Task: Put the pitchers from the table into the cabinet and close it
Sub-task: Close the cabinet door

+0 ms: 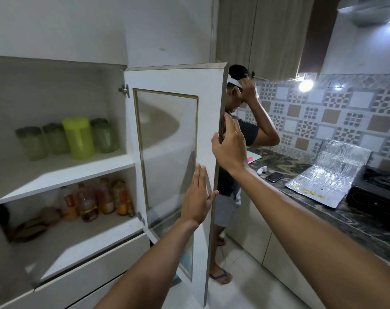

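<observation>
The white cabinet door, with a glass pane, stands swung open in the middle of the view. My left hand lies flat against the door's inner face near its free edge, fingers together and holding nothing. My right hand grips that free edge higher up, fingers wrapped round it. On the cabinet's upper shelf stands a bright lime-green pitcher among several pale green glass-like pitchers or tumblers.
The lower shelf holds several bottles and a dark object at the left. Another person stands right behind the door. A dark marble counter at the right carries a phone, foil sheeting and a stove.
</observation>
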